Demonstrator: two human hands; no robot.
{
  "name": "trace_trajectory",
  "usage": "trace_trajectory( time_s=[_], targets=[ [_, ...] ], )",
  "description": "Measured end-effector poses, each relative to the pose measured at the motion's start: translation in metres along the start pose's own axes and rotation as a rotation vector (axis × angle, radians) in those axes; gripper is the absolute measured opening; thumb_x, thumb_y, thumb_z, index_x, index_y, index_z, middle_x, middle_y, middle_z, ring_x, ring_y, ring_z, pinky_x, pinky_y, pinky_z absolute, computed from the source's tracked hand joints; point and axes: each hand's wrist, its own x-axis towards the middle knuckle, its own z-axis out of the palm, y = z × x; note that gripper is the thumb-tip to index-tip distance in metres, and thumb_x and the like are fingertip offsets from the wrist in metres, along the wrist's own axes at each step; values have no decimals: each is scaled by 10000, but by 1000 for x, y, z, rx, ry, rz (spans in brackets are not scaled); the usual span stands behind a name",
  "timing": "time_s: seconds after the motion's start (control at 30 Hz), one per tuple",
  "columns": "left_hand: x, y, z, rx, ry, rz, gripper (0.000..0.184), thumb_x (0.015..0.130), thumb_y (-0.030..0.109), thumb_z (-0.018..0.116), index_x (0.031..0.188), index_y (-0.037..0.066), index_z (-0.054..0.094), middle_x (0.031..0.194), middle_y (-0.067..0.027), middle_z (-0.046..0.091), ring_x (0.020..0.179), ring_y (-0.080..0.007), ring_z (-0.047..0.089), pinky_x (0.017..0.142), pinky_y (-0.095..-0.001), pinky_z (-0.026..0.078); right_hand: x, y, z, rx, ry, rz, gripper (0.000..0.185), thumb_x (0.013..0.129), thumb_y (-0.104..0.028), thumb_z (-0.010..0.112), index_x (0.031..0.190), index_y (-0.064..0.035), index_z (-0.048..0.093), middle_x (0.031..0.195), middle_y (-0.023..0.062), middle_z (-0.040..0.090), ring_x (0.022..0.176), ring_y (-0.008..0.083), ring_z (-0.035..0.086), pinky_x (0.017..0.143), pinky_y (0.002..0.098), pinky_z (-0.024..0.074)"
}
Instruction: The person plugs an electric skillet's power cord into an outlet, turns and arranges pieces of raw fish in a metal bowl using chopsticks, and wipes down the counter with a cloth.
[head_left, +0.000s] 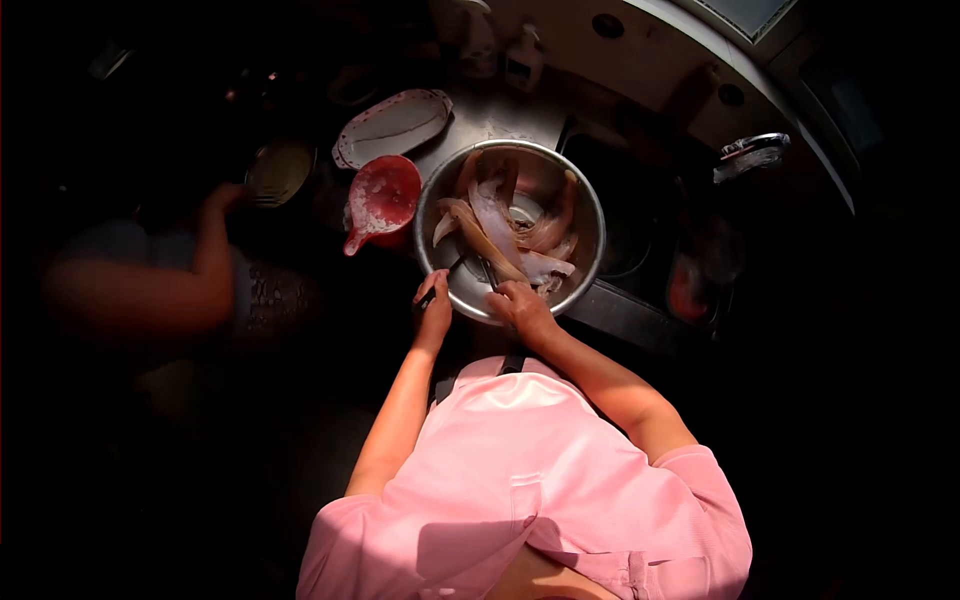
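A wide metal bowl (597,225) sits in front of me, holding long pale and tan strips (492,212) that look like raw fish. At its near left rim, my left hand (433,308) is closed round a dark stick-like tool (456,265) that points into the bowl. My right hand (520,308) reaches over the near rim, closed on a thin dark tool (489,272) whose kind I cannot make out. Both tools end close to the strips.
Left of the bowl are a red scoop-shaped container (385,195) with white residue and an oval dish (395,130). Spray bottles (523,62) stand behind. A dark stove-like surface (625,300) lies right. Another person's arm (210,250) is at far left, beside a round pan (280,172).
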Motion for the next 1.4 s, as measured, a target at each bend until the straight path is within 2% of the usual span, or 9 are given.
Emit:
trace_trajectory(
  time_s=[0.1,0.17,0.3,0.6,0.77,0.83,1.0,1.17,1.4],
  targets=[
    [2,4,-5,-12,-82,-64,326,905,279,382,974,36,588,810,-93,582,646,-148,525,595,-267,429,12,7,0,-31,49,30,229,717,-61,527,939,-92,571,882,117,518,814,286,525,706,354,438],
    [3,9,-9,-55,-136,-142,286,900,206,391,923,2,590,901,-167,601,854,-295,575,751,-325,438,22,14,6,26,84,59,224,723,-55,522,940,-86,570,877,119,519,830,287,527,712,354,436],
    [5,11,-11,-93,-148,-171,281,899,200,393,934,3,590,903,-173,601,850,-291,580,753,-323,436,38,16,-1,96,155,168,243,723,-23,538,959,-76,566,858,122,521,816,309,540,694,369,442],
    [4,22,-13,-204,-169,-215,277,901,216,414,942,3,588,794,-109,597,629,-158,534,526,-268,422,45,30,-70,127,466,187,167,763,0,584,925,-32,607,822,125,611,758,250,608,680,310,475],
    [7,3,-4,-213,-90,-65,274,904,214,418,917,-1,588,794,-121,602,736,-185,561,676,-279,436,30,46,-108,222,477,357,188,807,-67,573,988,-22,595,811,92,623,759,159,611,675,269,482],
    [5,5,-5,-196,-73,-37,274,905,209,415,916,-4,587,808,-122,603,761,-190,561,710,-280,429,24,59,-114,675,575,650,198,836,-118,557,999,-7,582,815,70,615,756,148,602,675,266,487],
    [5,8,-2,-126,-12,-11,276,906,204,410,914,-6,588,839,-125,605,783,-197,563,736,-276,423,32,102,-135,711,631,741,182,842,-184,552,894,-13,582,782,36,580,707,110,572,621,222,472],
    [7,12,-4,-154,-75,-63,299,907,230,415,920,-8,595,831,-76,589,809,-148,528,761,-268,406,41,139,-127,680,555,747,179,839,-186,557,879,-16,595,757,37,581,698,103,577,605,227,473],
    [8,6,0,-134,-46,-64,275,904,229,438,916,2,593,801,-62,589,775,-126,520,725,-254,412,42,142,-73,1145,215,912,236,861,-260,536,944,-40,557,898,78,576,744,172,616,656,266,510]
  ],
)
